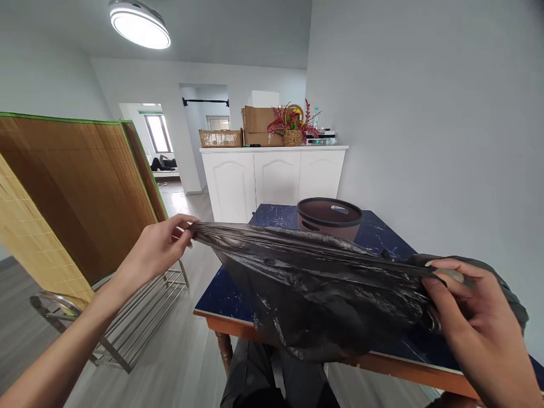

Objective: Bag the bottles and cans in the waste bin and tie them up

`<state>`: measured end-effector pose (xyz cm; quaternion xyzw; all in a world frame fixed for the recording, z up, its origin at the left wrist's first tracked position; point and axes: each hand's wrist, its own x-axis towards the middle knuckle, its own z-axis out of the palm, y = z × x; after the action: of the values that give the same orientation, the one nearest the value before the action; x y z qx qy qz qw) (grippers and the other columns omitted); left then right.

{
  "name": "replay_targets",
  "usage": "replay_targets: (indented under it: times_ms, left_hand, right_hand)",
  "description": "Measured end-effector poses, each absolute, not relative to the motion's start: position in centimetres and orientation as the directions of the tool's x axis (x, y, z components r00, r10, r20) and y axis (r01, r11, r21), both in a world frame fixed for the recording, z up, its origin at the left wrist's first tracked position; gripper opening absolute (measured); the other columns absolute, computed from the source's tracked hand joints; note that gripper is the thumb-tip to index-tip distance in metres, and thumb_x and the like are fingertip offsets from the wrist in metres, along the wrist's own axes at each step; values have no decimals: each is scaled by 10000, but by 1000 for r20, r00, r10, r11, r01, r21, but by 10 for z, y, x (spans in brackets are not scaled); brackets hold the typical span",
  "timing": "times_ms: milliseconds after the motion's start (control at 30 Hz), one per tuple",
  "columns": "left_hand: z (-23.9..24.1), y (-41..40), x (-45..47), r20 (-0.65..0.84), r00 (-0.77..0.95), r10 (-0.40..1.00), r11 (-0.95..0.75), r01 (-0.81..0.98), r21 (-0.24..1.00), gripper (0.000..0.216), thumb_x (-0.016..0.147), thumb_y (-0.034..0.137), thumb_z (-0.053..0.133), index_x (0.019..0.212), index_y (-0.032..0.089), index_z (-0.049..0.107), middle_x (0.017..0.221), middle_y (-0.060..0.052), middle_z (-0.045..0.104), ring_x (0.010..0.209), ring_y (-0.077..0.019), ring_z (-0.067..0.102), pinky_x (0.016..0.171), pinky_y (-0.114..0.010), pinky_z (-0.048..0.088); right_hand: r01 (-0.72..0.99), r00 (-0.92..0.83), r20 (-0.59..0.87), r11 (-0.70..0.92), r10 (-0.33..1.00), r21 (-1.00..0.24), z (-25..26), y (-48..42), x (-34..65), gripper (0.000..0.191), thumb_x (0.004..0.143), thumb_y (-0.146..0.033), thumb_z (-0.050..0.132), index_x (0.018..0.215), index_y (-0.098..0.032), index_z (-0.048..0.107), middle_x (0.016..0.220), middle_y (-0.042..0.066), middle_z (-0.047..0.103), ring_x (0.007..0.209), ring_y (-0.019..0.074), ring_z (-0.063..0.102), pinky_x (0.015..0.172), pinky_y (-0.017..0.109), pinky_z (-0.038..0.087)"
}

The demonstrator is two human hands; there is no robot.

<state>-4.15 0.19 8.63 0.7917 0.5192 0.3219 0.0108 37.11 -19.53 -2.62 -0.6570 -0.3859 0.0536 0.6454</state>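
A thin black plastic bag (314, 289) is stretched sideways between my two hands, above the front of a dark blue table (221, 294). My left hand (164, 243) pinches one end of it, out past the table's left edge. At the other end, my right hand (471, 300) has its thumb and fingers closed on the bunched plastic. Behind the bag stands a brown bin (327, 218) with a black rim, upright on the table; the bag hides its lower part. Some dark material (501, 277) lies on the table beyond my right hand.
A metal rack (148, 311) and a brown bamboo screen (76, 187) stand on the left. At the back, a white cabinet (276, 178) bears cardboard boxes (257, 124), a flower basket (293, 137) and bottles. A grey wall (425, 124) runs along the right. A person lies in the far room.
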Motion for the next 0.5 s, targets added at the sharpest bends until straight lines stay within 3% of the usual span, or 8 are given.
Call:
replay_targets:
  times_ms: [67,133,200,267,367,467,500]
  left_hand:
    - [81,15,-44,432,223,874,-410,815,410,229,925,382,545,916,243,728,675,-8,722,672,-234,712,658,-305,522]
    - [76,29,-44,376,157,913,-360,742,566,191,900,379,627,804,236,709,673,-18,738,665,-233,739,655,-295,555]
    - [73,43,-40,250,115,961,-273,512,815,124,850,327,735,817,210,711,760,-45,776,690,-222,765,695,-295,607]
    - [74,54,-32,102,140,985,-126,177,976,90,829,225,769,888,173,726,861,-88,801,742,-210,780,747,-295,642]
    - [82,60,-8,-13,143,990,27,-96,995,41,842,117,707,871,144,717,834,-101,789,695,-182,747,686,-276,644]
    - [91,46,24,41,85,996,-37,-43,998,66,869,177,679,805,160,675,711,-52,722,581,-163,658,539,-247,559]
    - [95,37,34,97,95,991,-98,11,995,101,885,223,672,801,167,662,688,-35,694,567,-158,629,513,-237,520]
  right_hand:
    - [460,679,463,160,569,-873,-31,-194,370,484,886,-670,701,1209,-330,580,1023,79,721,678,226,589,534,343,449]
    - [515,639,511,174,574,-839,-37,-191,368,448,918,-637,678,1210,-313,577,1039,85,736,719,235,654,569,340,503]
    - [605,565,545,139,619,-784,-44,-187,365,401,961,-600,629,1223,-299,589,1048,93,753,843,267,734,578,320,531]
    - [714,423,522,83,740,-696,-46,-183,360,363,997,-547,583,1263,-301,606,1032,85,776,931,288,772,578,310,549]
    - [831,226,525,118,821,-543,-32,-176,337,379,1014,-468,560,1350,-296,601,1098,84,791,976,306,782,711,382,615]
    - [822,152,723,320,674,-471,1,-162,287,308,1045,-343,535,1331,-259,608,1319,127,719,1202,299,711,993,445,587]
    - [758,74,752,453,655,-469,13,-153,268,250,1060,-273,500,1278,-262,622,1267,104,733,1169,250,718,1012,399,579]
